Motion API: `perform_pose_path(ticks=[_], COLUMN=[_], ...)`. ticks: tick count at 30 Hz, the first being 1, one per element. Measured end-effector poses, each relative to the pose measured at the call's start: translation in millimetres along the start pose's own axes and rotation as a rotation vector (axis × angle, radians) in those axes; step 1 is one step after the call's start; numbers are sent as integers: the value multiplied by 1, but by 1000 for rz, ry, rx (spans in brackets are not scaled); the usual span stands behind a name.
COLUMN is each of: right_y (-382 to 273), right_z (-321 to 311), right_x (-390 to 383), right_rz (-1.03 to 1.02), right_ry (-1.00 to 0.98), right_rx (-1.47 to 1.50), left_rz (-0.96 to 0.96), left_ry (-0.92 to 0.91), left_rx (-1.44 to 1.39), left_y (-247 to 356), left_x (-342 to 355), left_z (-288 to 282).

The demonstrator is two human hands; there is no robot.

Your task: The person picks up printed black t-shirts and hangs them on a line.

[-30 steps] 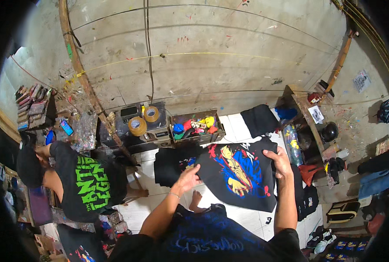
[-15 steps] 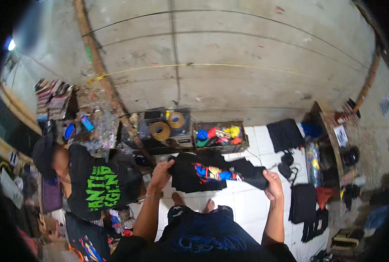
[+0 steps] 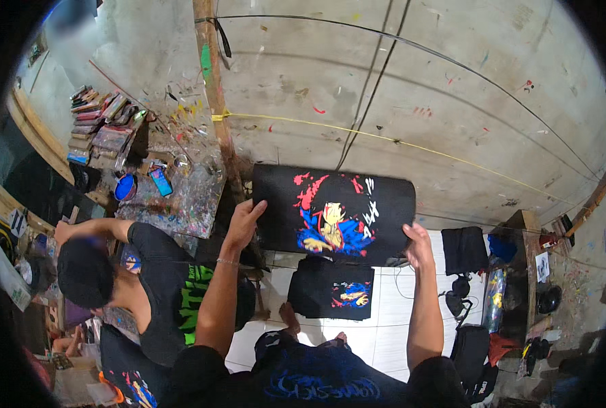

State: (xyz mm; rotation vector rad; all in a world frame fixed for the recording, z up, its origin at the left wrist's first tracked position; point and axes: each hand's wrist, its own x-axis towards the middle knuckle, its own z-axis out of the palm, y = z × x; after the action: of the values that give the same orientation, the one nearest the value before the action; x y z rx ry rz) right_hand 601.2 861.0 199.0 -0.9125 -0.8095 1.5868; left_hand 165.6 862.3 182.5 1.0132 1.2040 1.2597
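Blue bowl (image 3: 125, 187) on table (image 3: 192, 200); yellow cord (image 3: 316, 125) along wall (image 3: 466, 109).

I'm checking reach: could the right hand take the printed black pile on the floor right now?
Probably not: the right hand grips the held black cloth, and the pile lies lower, on the floor, though its top looks mostly uncovered.

On the white tiled floor (image 3: 392, 319) we see a printed black pile (image 3: 313, 289) and, near the wall, a folded black cloth (image 3: 464, 250); on the paint-spattered table (image 3: 197, 198) we find a round blue container (image 3: 125, 187) beside a phone (image 3: 160, 181).
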Motion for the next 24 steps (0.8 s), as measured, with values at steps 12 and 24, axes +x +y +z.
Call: perform_pose_path(ticks=[12, 24], right_y=[137, 178], right_z=[13, 18], right_x=[117, 161], right_rz=[275, 119], right_ry=[179, 465], right_rx=[-139, -200], left_rz=[-288, 151], left_ry=[302, 367], left_rx=[291, 709], left_y=[-108, -129], left_x=[115, 135], left_z=[-71, -73])
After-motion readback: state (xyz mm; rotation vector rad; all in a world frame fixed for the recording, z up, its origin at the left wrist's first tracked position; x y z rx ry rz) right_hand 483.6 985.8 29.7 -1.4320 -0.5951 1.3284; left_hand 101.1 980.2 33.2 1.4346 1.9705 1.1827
